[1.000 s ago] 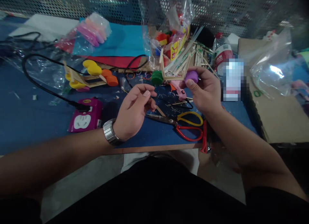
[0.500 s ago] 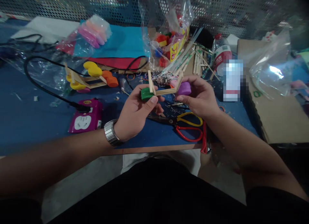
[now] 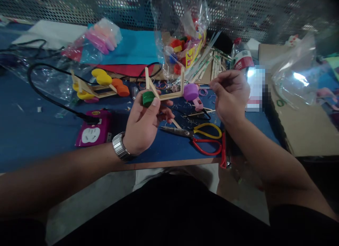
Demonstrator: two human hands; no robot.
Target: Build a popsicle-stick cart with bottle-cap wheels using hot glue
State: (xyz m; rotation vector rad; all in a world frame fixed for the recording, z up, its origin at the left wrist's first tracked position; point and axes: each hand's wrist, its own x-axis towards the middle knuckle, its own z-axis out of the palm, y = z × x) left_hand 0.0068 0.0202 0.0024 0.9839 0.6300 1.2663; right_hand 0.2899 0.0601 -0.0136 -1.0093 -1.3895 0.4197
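My left hand (image 3: 141, 127) is closed around one end of a wooden-stick frame (image 3: 169, 96), thumb pressed to its green bottle cap (image 3: 148, 98). Two sticks rise from the frame, and a purple bottle cap (image 3: 190, 92) is fixed at its far right end. To the right, apart from the frame, my right hand (image 3: 231, 94) is held with thumb and fingertips pinched together. A thin pale streak shows between the purple cap and those fingertips; what they grip is too small to tell. Below the purple cap lies a pink tool, probably a glue gun (image 3: 197, 104).
Scissors (image 3: 190, 133) lie near the table's front edge, beside a red-handled tool (image 3: 224, 152). At left are a purple power socket (image 3: 92, 129) with a black cable and another stick frame (image 3: 103, 89) with caps. Behind are a bag of caps (image 3: 180, 48), sticks and a bottle (image 3: 241, 55).
My right hand has let go of the purple-cap end and moved right, fingertips now pinched. My left hand has shifted slightly left with the frame, uncovering the pink tool.
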